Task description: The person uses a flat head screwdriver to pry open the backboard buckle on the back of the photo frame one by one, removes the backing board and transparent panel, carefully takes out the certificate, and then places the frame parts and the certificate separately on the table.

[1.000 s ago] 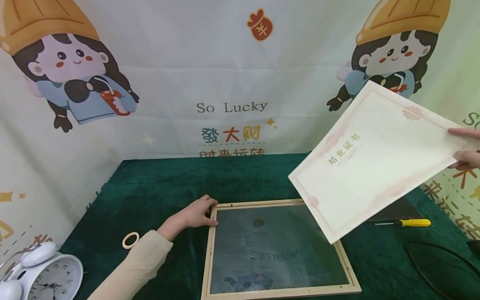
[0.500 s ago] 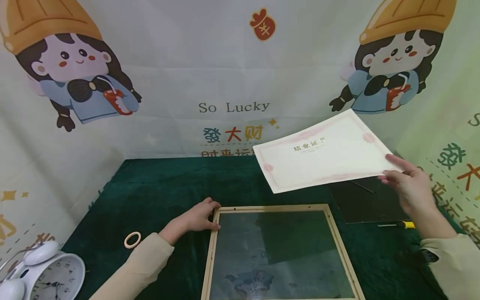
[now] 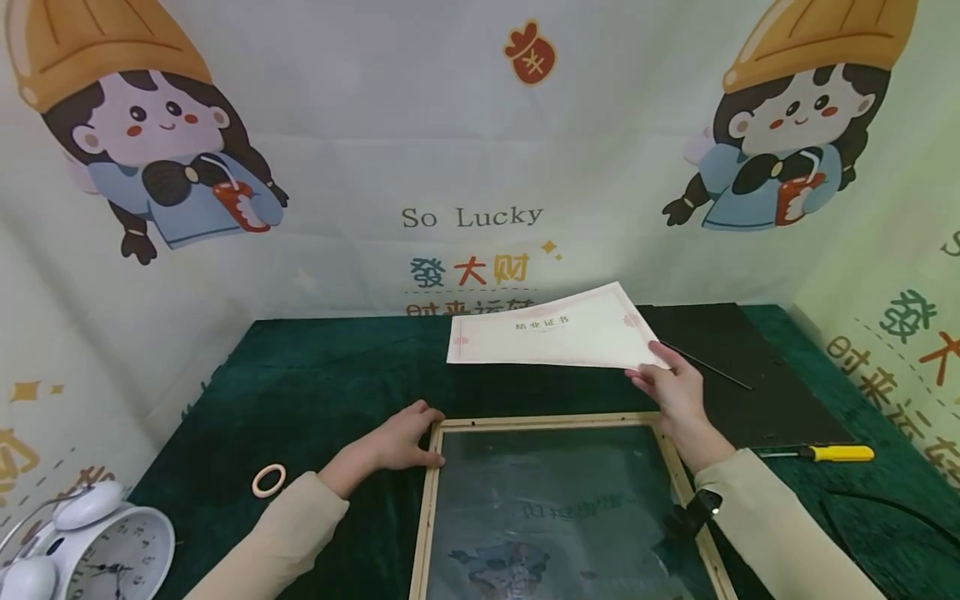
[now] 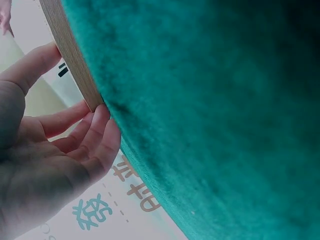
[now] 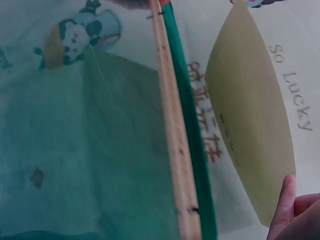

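A light wooden picture frame (image 3: 547,422) with a reflective clear pane lies on the green cloth, its lower edge cut off in the head view. My left hand (image 3: 397,437) holds its far left corner. In the left wrist view, the thumb touches the frame's side (image 4: 75,55) and the fingertips bend against the corner. Beyond the frame, my right hand (image 3: 678,396) pinches one corner of a white certificate sheet (image 3: 547,337) with pink decoration and gold characters. The sheet bends slightly in the air, and its underside (image 5: 250,115) shows in the right wrist view.
On the right lies a black board (image 3: 772,392) with a thin dark rod (image 3: 708,367) on it. A yellow-handled screwdriver (image 3: 843,453) and a black cable (image 3: 892,502) are nearer. To the left are a wooden ring (image 3: 268,481) and a white alarm clock (image 3: 112,550).
My right hand has carried the certificate sheet left and down from the far right, to low behind the frame, tipping it flatter. My left hand stays at the frame's corner.
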Tool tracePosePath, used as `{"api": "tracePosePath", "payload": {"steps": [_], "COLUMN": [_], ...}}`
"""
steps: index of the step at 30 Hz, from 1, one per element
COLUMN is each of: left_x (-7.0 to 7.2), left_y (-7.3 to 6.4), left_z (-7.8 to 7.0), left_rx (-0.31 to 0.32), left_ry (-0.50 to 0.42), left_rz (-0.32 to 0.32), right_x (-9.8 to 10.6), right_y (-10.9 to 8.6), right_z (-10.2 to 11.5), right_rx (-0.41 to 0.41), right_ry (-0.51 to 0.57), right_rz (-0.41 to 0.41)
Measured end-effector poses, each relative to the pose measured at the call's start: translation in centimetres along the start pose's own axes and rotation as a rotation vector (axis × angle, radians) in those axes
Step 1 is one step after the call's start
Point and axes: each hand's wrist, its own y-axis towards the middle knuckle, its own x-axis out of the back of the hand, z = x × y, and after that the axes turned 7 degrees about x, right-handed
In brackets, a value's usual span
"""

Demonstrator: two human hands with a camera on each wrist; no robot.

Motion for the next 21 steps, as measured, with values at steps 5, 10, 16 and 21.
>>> {"api": "tracePosePath", "payload": {"steps": [5, 10, 16, 21], "left_x": [0.0, -0.1, -0.1, -0.1], "left_y": [0.1, 0.1, 0.2, 0.3], "left_z": [-0.1, -0.2, -0.1, 0.0], "left_rx": [0.018, 0.031, 0.046, 0.048], "left_ry": [0.009, 0.011, 0.001, -0.003], "left_rz": [0.002, 0.006, 0.018, 0.028], "right_x": [-2.3, -3.9, -4.4, -4.5], "right_y": [-0.8, -1.7, -1.6, -1.2], "right_z": [-0.8, -0.6, -1.1, -1.4], "right_rx": [-0.059, -0.097, -0.104, -0.144], "right_ry": [-0.060, -0.096, -0.121, -0.173], "right_rz": [-0.006, -0.037, -0.053, -0.031]}}
